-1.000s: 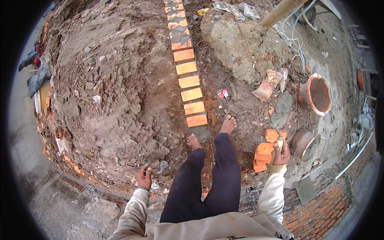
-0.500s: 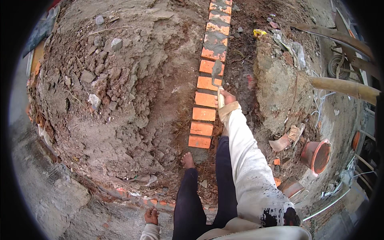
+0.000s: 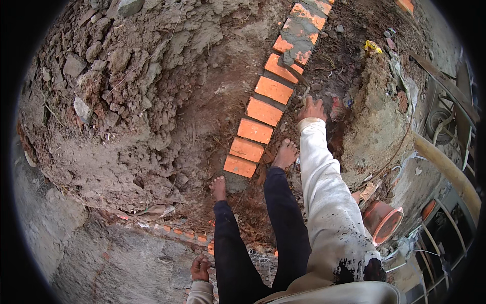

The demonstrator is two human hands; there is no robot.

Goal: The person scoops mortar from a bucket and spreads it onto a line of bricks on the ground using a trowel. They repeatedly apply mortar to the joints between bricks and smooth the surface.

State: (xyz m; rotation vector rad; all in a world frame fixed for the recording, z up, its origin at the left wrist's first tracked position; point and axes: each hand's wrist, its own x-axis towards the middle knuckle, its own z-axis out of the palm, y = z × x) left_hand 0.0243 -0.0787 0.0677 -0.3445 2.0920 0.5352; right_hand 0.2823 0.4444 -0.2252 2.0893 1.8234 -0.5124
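Note:
In my right hand (image 3: 312, 108) is a trowel (image 3: 298, 76), held out over the right side of a brick row. Its narrow blade lies across an orange brick (image 3: 281, 67), close to where grey mortar (image 3: 299, 34) covers the farther bricks. The nearer bricks (image 3: 264, 111) have bare orange tops, with dark gaps between them. My left hand (image 3: 200, 267) hangs low beside my left leg, away from the row. Its fingers are loosely curled and nothing shows in them.
Broken soil with stones (image 3: 83, 110) rises left of the row, and an earth bank (image 3: 377, 116) on the right. A reddish bucket (image 3: 383, 223) lies tilted near my right arm. Beyond it are a wooden pole (image 3: 448, 172) and a wheel (image 3: 439, 124). My bare feet flank the row's near end.
The trowel and my right hand have shifted to the right side of the row, the blade now slanting across a brick. The view has turned, and my right foot now shows.

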